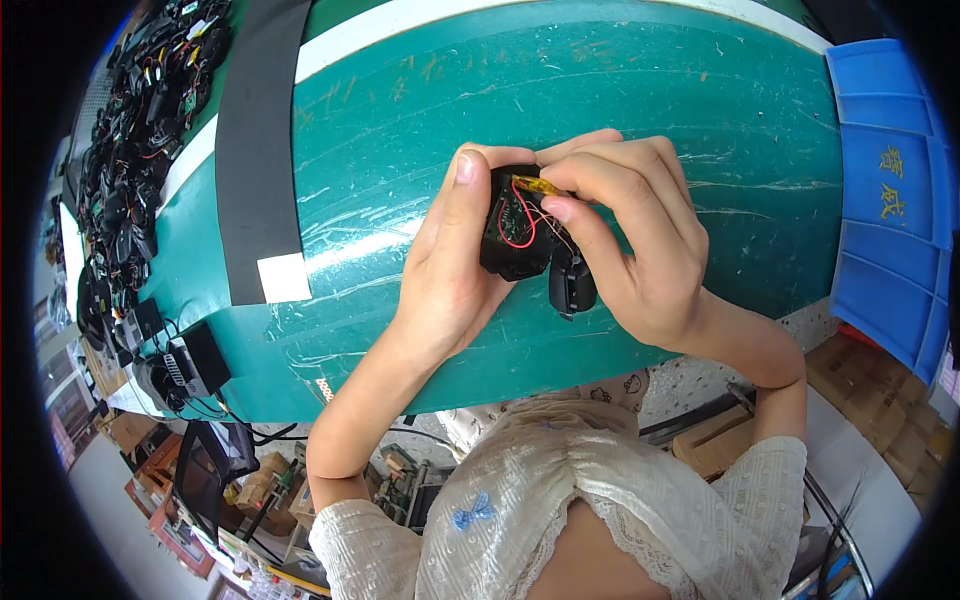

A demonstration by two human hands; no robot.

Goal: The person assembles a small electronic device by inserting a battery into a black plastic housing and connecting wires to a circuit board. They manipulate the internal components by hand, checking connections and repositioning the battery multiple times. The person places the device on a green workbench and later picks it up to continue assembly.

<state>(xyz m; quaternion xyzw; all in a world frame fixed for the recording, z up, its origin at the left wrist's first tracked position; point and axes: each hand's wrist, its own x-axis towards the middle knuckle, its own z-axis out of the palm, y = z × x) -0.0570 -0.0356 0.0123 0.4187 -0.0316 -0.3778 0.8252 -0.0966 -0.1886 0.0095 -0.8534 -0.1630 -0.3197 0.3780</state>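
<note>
Over the green tabletop (420, 110), my left hand (450, 265) is closed around a black plastic housing (515, 262), thumb along its left side. The housing's inner side faces up and shows a small circuit board and a looped red wire (517, 243). A small piece wrapped in yellow tape (536, 185) lies at the housing's top, pinched between thumb and forefinger of my right hand (645, 235). Thin wires run from the housing toward a second, smaller black plastic part (572, 288), which sits just below my right thumb. My fingers partly hide the wires' ends.
A long heap of black devices with wires (150, 130) lines the far left. A black strip (258, 150) crosses the table, with a white square (284, 278) at its near end. A black box with cables (203, 357) sits at the left corner. Blue plastic bins (890, 270) stand right.
</note>
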